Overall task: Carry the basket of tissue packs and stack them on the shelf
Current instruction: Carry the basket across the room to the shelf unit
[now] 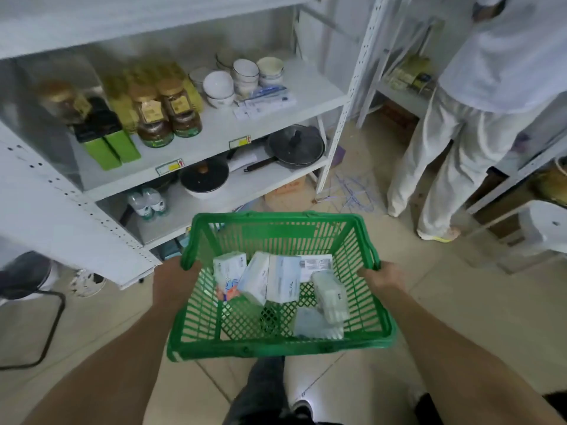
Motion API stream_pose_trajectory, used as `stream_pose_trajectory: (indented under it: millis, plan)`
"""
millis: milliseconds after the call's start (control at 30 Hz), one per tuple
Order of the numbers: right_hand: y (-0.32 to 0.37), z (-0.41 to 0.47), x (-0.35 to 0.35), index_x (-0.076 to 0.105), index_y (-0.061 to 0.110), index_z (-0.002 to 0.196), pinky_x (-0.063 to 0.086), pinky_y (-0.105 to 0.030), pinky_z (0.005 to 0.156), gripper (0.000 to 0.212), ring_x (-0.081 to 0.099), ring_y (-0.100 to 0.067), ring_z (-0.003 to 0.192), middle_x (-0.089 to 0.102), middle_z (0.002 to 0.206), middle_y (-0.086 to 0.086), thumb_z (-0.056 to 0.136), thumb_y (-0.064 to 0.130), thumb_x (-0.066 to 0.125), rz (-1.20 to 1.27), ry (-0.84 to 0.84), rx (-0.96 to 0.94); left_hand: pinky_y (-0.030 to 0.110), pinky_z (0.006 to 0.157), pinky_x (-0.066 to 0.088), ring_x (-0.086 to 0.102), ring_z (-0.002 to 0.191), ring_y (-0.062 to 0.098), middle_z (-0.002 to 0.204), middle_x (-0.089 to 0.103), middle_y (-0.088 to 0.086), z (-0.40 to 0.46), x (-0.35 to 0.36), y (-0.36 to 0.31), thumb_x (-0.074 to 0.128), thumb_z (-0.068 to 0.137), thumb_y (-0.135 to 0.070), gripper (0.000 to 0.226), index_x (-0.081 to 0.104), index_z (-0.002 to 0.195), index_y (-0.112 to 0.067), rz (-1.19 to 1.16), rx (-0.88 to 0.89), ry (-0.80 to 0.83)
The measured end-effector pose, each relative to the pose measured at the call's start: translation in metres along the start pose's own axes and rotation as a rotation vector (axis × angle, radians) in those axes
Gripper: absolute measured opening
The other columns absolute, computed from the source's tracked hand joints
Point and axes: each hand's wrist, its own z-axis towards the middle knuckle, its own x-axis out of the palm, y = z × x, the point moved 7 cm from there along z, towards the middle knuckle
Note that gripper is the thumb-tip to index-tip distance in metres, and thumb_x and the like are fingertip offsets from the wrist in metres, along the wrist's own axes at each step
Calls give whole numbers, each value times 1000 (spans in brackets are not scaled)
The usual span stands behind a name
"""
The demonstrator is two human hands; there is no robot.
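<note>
head view: a green plastic basket (280, 289) is held out in front of the body above the tiled floor (445, 302), level with the lower part of a white metal shelf (214, 130). the left hand (173, 279) is closed around the basket's left rim, fingers wrapped over the edge. the right hand (382, 276) grips the right rim the same way, fingers curled on the plastic. inside the basket lie several tissue packs (270, 282), white and pale blue, leaning against each other in a loose heap toward the far and right part of the mesh bottom; one flatter pack (316, 325) rests near the front right corner.

on the shelf, the middle board carries brown jars (167, 116) with gold lids, two green boxes (112, 147) just beside them, and stacked white bowls (242, 76) further right. the board below holds a black lidded pot (204, 177) and a dark frying pan (294, 145), with water bottles (148, 204) lower still. another person in pale clothes (445, 148) stands to the right by a second rack. the picture is somewhat blurred.
</note>
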Motion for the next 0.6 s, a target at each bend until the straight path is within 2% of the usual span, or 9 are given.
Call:
stream_pose_trajectory:
  millis: [167, 267, 367, 467, 600]
  plan:
    - [59, 81, 9, 74, 11, 93, 49, -31, 62, 34, 68, -29, 73, 70, 76, -10, 78, 41, 75, -105, 9, -4, 29, 48, 39, 55, 49, 21, 53, 60, 8, 71, 18, -30, 65, 91, -37, 41, 58, 61, -10, -6, -77, -7]
    - [95, 121, 12, 73, 12, 94, 50, -31, 62, 32, 68, -29, 71, 70, 76, -11, 79, 40, 76, -124, 37, 1, 30, 50, 35, 54, 51, 18, 55, 58, 5, 102, 21, -58, 65, 94, -37, 38, 54, 63, -18, 6, -88, -18]
    - [134, 159, 11, 71, 14, 92, 48, -29, 60, 28, 66, -26, 68, 69, 75, -8, 80, 39, 75, -144, 46, -32, 31, 54, 38, 53, 53, 23, 55, 54, 5, 136, 28, -79, 65, 94, -36, 40, 49, 62, -19, -9, -114, -39]
    - [165, 199, 14, 68, 15, 89, 45, -28, 54, 22, 61, -20, 62, 65, 71, -5, 83, 36, 73, -180, 83, -64, 35, 58, 45, 62, 63, 31, 60, 60, 9, 160, 39, -93, 64, 92, -37, 34, 57, 68, -15, -7, -149, -63]
    - [200, 261, 29, 66, 13, 90, 40, -25, 50, 20, 53, -16, 57, 58, 66, -3, 87, 31, 73, -239, 169, -118, 33, 58, 47, 59, 58, 26, 63, 63, 7, 184, 64, -104, 64, 91, -38, 24, 64, 79, -18, 8, -222, -93]
